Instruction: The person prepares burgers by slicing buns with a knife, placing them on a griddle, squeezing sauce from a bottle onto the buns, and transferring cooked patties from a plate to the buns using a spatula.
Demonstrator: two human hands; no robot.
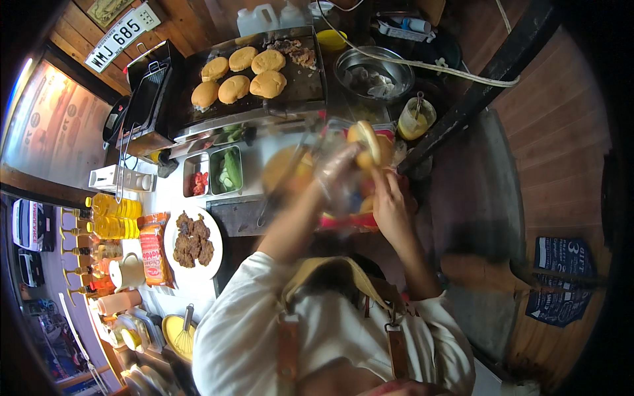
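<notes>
My left hand [335, 166], in a clear plastic glove and smeared by motion, grips a burger bun [370, 142] held on edge, its pale cut line showing. Close by on the right is my bare right hand [392, 201], fingers stretched toward the bun's lower edge; whether they touch it I cannot make out. Under both hands lies a red plastic bag [343, 222] with yellow shapes, partly hidden by the arms. Left of the gloved hand a round, tan board-like thing [280, 169] is blurred.
A griddle [300, 89] at the back bears several buns and browned meat. Steel trays [214, 191] hold cut vegetables. A plate [216, 256] of cooked patties sits left, near oil bottles [113, 216]. Behind right stand a steel bowl [404, 84] and a sauce jar [416, 120]; a dark post [485, 82] slants there.
</notes>
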